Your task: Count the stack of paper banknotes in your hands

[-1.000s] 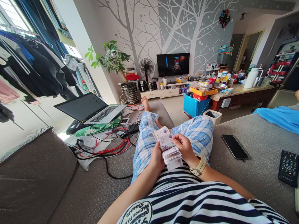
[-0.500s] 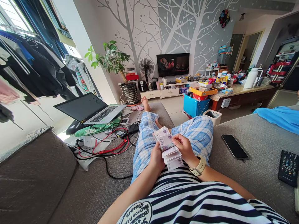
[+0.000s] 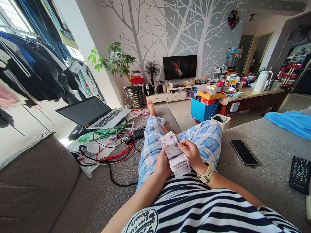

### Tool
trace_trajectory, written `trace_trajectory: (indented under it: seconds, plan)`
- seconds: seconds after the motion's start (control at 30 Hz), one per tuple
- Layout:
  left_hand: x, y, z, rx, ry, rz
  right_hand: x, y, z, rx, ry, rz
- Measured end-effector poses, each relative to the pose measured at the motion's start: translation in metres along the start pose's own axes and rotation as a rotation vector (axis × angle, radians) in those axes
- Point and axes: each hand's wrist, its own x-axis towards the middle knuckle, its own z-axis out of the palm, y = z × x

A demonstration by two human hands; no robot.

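Note:
Both my hands hold a stack of purple-and-white banknotes (image 3: 175, 154) over my lap, above my blue plaid trousers (image 3: 206, 137). My left hand (image 3: 162, 164) grips the stack from the left side and underneath. My right hand (image 3: 191, 154), with a cream wristwatch (image 3: 207, 174) on its wrist, pinches the top note and folds it down toward me. The near ends of several notes fan out against my striped shirt.
I sit on a grey sofa (image 3: 272, 152). A black phone (image 3: 244, 152) and a remote control (image 3: 299, 174) lie to my right, beside a blue cloth (image 3: 291, 121). An open laptop (image 3: 93, 114) and tangled cables (image 3: 114, 147) lie to my left. A television (image 3: 179, 66) plays ahead.
My right hand has bent the top note down from the upright part of the stack toward the fanned pile. The television picture has changed.

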Motion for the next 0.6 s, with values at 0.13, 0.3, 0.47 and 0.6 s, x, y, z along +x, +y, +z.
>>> trace_trajectory:
  seconds: [0.13, 0.3, 0.47, 0.6]
  plan:
    - [-0.004, 0.002, 0.004, -0.003, 0.067, 0.023, 0.0, -0.003, -0.001, 0.0, -0.016, 0.003]
    - [-0.008, 0.003, 0.01, 0.012, 0.098, 0.025, 0.0, -0.003, -0.001, 0.022, -0.012, 0.002]
    - [-0.013, 0.006, 0.012, 0.043, 0.082, -0.048, 0.003, 0.003, 0.0, 0.032, 0.064, 0.039]
    - [-0.014, 0.005, 0.011, 0.05, 0.05, -0.013, 0.007, 0.007, 0.0, 0.021, 0.126, 0.085]
